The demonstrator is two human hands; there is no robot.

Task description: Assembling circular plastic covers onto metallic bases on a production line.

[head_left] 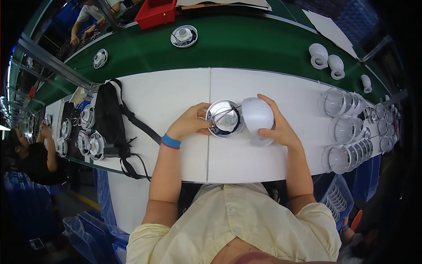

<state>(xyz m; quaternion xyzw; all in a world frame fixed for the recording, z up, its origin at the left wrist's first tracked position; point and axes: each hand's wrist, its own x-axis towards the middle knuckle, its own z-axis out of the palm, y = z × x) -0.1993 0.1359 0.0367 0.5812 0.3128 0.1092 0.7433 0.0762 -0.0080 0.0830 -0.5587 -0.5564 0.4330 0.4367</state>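
**Two hands, one lamp, mid-table**

A round silver reflector (224, 118), shiny and mirror-bright inside, sits at the centre of the white table (176, 97), thin wires crossing its face. Right beside it, touching, is a white dome (257, 115), smooth and matte.

The table runs wide; beyond it lies a green belt (246, 48) carrying a white fixture (183, 36). Stacks of clear covers (347, 130) crowd the right end (a black bag (109, 115) slumps at the left). Other people work at the far left.

The left hand (190, 122) curls loosely, fingertips pinching the reflector's rim. The right hand (276, 127) spreads wide around the dome, index finger over its top, thumb under, gripping it.
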